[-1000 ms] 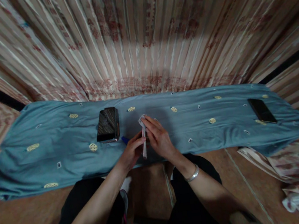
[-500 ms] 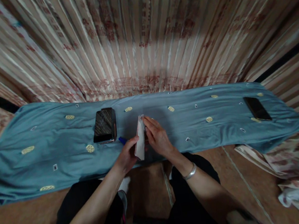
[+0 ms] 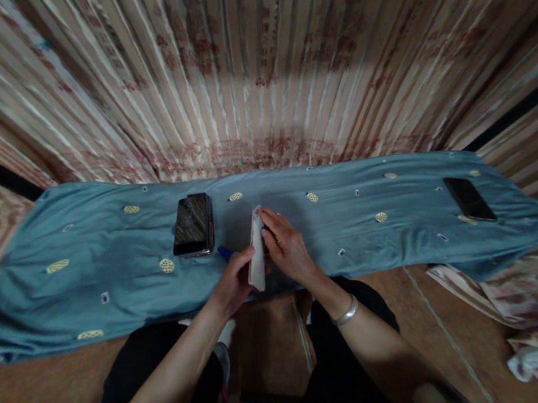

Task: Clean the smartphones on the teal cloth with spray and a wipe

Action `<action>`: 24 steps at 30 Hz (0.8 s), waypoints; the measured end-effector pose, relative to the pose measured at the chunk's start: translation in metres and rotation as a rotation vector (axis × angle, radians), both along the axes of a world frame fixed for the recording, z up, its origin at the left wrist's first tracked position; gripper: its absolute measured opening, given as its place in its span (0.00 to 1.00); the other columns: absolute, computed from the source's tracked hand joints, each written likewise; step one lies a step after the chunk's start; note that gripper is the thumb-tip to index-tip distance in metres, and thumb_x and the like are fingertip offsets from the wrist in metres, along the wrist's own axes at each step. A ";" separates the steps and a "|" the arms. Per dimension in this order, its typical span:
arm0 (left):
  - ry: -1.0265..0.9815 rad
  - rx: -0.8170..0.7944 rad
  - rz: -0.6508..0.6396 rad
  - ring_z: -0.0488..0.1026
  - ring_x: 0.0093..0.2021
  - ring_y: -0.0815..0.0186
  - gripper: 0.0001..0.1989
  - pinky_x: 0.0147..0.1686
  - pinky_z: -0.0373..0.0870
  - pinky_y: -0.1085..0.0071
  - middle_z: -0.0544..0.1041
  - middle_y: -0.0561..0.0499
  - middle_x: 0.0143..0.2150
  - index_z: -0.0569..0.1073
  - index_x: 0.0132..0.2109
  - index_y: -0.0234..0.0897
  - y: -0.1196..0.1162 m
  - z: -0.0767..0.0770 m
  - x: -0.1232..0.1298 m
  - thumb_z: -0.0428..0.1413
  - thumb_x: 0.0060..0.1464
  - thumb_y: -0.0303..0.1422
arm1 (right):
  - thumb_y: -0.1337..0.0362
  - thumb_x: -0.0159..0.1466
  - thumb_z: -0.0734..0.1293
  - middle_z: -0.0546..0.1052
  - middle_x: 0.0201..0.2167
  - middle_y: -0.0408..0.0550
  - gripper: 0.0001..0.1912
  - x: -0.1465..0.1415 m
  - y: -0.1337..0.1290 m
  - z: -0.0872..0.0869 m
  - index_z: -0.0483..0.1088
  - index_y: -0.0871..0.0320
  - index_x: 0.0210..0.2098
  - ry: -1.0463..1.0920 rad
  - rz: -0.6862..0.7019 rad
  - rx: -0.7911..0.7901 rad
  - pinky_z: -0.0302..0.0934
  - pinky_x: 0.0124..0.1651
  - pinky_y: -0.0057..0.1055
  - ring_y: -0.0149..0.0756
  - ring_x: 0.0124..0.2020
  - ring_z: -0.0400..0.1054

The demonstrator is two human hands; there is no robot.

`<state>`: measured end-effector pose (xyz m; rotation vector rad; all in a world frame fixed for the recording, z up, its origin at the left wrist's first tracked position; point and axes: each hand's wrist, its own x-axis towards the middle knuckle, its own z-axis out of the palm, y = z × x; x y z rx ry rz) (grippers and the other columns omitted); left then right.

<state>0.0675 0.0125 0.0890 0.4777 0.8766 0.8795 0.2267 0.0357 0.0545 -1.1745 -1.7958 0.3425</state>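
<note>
My left hand [image 3: 238, 278] grips the lower part of a thin, pale flat object with a reddish edge [image 3: 258, 257]. It is tilted on its narrow side above the cloth, and I cannot tell whether it is a slim box or a booklet. At its upper end, the fingertips of my right hand [image 3: 286, 243] bend in and press on the edge. A blue object [image 3: 226, 253] lies on the cloth just beyond my left hand, partly covered by it. Left of my hands rests a stack of dark phones [image 3: 192, 224] with a glossy screen on top.
A blue-green cloth with yellow prints [image 3: 123, 277] covers the long, narrow table. Another dark phone [image 3: 469, 198] lies near the right end. Striped curtains [image 3: 233, 99] hang behind and at both sides. My knees are below the front edge.
The whole view has shifted slightly. My right fingers have bent more at the object's upper end, with the thumb showing more apart. My left hand keeps its hold.
</note>
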 end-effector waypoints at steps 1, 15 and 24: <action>0.007 -0.013 0.003 0.76 0.27 0.64 0.10 0.28 0.71 0.70 0.82 0.47 0.28 0.82 0.35 0.31 0.000 0.001 -0.001 0.66 0.52 0.36 | 0.61 0.77 0.57 0.74 0.69 0.56 0.25 0.000 0.001 -0.001 0.68 0.56 0.71 -0.004 -0.004 -0.002 0.60 0.76 0.48 0.44 0.71 0.67; -0.011 0.075 0.051 0.71 0.30 0.66 0.16 0.30 0.69 0.72 0.77 0.53 0.27 0.80 0.33 0.36 0.004 -0.002 -0.007 0.73 0.44 0.42 | 0.66 0.78 0.56 0.75 0.68 0.56 0.26 -0.013 -0.011 0.004 0.66 0.54 0.72 -0.089 0.121 0.155 0.66 0.73 0.46 0.43 0.70 0.68; 0.057 0.078 0.002 0.70 0.29 0.64 0.23 0.30 0.71 0.68 0.76 0.51 0.27 0.80 0.30 0.36 0.002 -0.007 -0.006 0.75 0.34 0.49 | 0.66 0.78 0.56 0.77 0.65 0.57 0.24 -0.009 -0.005 0.005 0.70 0.55 0.69 -0.101 0.051 0.180 0.67 0.72 0.47 0.43 0.68 0.70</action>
